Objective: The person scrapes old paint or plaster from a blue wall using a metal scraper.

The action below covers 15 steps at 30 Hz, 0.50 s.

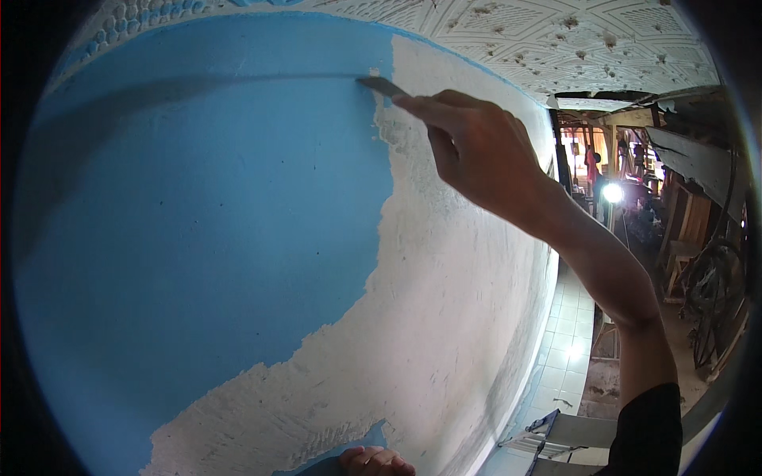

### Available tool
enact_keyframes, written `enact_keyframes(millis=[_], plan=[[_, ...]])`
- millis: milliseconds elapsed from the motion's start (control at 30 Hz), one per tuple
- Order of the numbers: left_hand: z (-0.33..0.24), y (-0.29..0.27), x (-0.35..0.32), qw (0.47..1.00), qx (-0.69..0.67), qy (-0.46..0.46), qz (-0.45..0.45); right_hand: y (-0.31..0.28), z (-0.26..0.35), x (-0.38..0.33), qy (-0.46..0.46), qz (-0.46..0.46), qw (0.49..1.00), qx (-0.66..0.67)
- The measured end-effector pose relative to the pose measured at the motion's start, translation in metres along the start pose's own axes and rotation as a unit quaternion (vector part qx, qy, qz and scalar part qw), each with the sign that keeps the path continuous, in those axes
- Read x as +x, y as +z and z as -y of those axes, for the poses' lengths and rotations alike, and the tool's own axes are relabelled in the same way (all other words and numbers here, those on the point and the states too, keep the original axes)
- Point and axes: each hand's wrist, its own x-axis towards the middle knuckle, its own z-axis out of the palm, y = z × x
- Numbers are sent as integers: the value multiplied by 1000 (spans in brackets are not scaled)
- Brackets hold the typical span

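Up top, right hand (476,155) holds scraper (381,86) vs blue wall (198,222).

wall (198,222): blue paint, white scraped patch | ceiling (540,36): white, embossed geometric pattern | sleeve (651,428): black

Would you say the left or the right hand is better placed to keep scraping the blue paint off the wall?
Probably the right hand: it holds the scraper against the blue paint. The left hand sits low, holding nothing visible.
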Motion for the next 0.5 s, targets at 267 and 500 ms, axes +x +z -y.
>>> enact_keyframes(millis=[267, 500], plan=[[0, -1, 0, 1000, 5, -5, 18, -8, 7, 3, -11, 2, 1000, -10], [-4, -7, 2, 999, 8, -11, 30, -3, -1, 9, -5, 10, 1000, -29]])
